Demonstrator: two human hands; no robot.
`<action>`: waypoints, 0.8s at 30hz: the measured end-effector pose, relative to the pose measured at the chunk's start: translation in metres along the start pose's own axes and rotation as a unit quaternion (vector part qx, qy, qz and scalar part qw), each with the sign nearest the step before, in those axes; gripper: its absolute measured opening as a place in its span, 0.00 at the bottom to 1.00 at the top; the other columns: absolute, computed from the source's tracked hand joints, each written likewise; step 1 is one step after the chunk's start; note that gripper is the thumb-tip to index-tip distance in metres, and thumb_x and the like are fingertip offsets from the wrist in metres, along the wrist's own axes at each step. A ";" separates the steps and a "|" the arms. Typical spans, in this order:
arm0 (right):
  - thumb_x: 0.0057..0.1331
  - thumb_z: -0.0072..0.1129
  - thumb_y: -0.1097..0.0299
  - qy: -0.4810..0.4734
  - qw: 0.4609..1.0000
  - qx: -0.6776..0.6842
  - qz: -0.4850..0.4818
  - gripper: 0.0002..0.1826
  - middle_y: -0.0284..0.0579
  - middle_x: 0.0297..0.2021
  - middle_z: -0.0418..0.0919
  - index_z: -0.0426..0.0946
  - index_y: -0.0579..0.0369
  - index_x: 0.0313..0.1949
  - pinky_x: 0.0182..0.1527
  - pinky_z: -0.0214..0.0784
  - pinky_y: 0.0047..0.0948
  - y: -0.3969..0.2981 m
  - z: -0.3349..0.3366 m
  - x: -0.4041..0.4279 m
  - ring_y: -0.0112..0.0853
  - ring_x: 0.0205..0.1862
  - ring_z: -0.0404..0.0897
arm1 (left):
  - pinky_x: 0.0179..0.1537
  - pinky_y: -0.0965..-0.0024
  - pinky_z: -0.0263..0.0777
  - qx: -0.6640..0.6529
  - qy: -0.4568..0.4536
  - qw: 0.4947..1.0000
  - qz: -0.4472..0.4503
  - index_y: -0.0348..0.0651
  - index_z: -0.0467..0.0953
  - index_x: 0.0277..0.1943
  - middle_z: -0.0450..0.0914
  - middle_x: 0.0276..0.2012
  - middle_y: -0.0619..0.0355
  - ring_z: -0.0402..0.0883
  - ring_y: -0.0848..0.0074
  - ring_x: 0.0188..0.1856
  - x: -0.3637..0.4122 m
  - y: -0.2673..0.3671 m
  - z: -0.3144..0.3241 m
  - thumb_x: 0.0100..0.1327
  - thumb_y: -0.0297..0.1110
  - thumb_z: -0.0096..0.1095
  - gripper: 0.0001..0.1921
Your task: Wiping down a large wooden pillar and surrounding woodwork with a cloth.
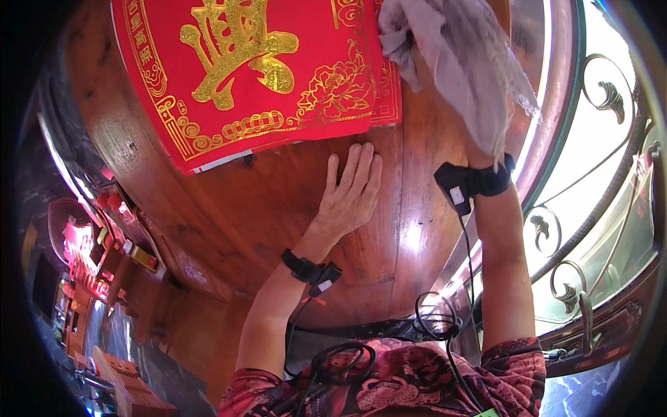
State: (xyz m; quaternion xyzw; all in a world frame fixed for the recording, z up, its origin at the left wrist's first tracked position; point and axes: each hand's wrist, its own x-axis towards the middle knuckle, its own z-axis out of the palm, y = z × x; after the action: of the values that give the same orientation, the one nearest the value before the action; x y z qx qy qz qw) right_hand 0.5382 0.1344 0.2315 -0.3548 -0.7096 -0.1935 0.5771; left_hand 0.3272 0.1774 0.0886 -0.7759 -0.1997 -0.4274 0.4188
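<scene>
A red paper banner with gold characters and a gold flower border [250, 57] lies on a polished wooden surface [281, 219], over another red sheet that shows at its right. My left hand [349, 190] rests on the bare wood just below the banner's lower edge, fingers a little apart, holding nothing. At the upper right a greyish, frayed cloth [458, 68] hangs over my right hand and hides its fingers, so its grip on the cloth cannot be made out. The cloth overlaps the right edge of the red sheets.
Black straps with small devices [307, 271] sit on both wrists, their cables [437, 318] looping near my body. On the right stands a window with a scrolled metal grille [573, 172]. Wooden furniture [130, 385] and a pink-lit stand are at the left.
</scene>
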 end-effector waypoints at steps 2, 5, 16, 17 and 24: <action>0.67 0.50 0.70 -0.017 1.000 0.010 0.010 0.26 0.50 0.57 0.71 0.59 0.60 0.64 0.67 0.53 0.35 0.000 0.015 -0.021 0.40 0.60 0.67 | 0.66 0.44 0.47 0.010 -0.006 1.000 -0.001 0.36 0.61 0.64 0.61 0.65 0.41 0.60 0.54 0.68 -0.008 -0.007 -0.001 0.62 0.33 0.50 0.27; 0.67 0.50 0.70 -0.042 0.999 0.027 0.020 0.26 0.50 0.57 0.71 0.59 0.60 0.64 0.67 0.52 0.35 -0.014 0.040 -0.057 0.40 0.60 0.67 | 0.66 0.44 0.48 0.021 -0.014 1.000 -0.010 0.36 0.62 0.63 0.62 0.65 0.41 0.60 0.53 0.67 -0.020 -0.021 -0.013 0.62 0.33 0.50 0.26; 0.67 0.49 0.70 -0.068 0.997 0.003 0.035 0.26 0.50 0.57 0.70 0.59 0.60 0.64 0.67 0.52 0.35 -0.018 0.042 -0.108 0.40 0.61 0.67 | 0.64 0.46 0.55 -0.086 0.070 0.994 0.022 0.30 0.66 0.54 0.66 0.60 0.36 0.65 0.46 0.63 0.012 -0.014 -0.006 0.59 0.33 0.57 0.22; 0.67 0.49 0.70 -0.065 0.998 0.003 0.027 0.26 0.50 0.57 0.70 0.59 0.60 0.64 0.66 0.52 0.35 -0.017 0.041 -0.096 0.40 0.61 0.67 | 0.64 0.46 0.55 -0.081 0.075 0.994 0.022 0.30 0.66 0.54 0.66 0.60 0.36 0.65 0.46 0.63 0.017 -0.016 -0.004 0.59 0.33 0.57 0.22; 0.68 0.49 0.70 -0.016 0.998 -0.017 -0.050 0.26 0.49 0.57 0.70 0.59 0.59 0.64 0.66 0.52 0.35 -0.004 0.015 0.028 0.39 0.61 0.67 | 0.59 0.49 0.61 -0.077 0.098 0.992 0.002 0.30 0.65 0.58 0.67 0.58 0.38 0.68 0.48 0.59 0.044 -0.015 -0.010 0.59 0.32 0.57 0.25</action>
State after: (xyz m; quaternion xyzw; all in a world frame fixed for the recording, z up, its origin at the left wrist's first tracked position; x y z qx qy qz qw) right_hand 0.5230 0.1498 0.2546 -0.3315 -0.7323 -0.2286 0.5492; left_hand 0.3367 0.1754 0.1351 -0.7608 -0.1225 -0.5143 0.3765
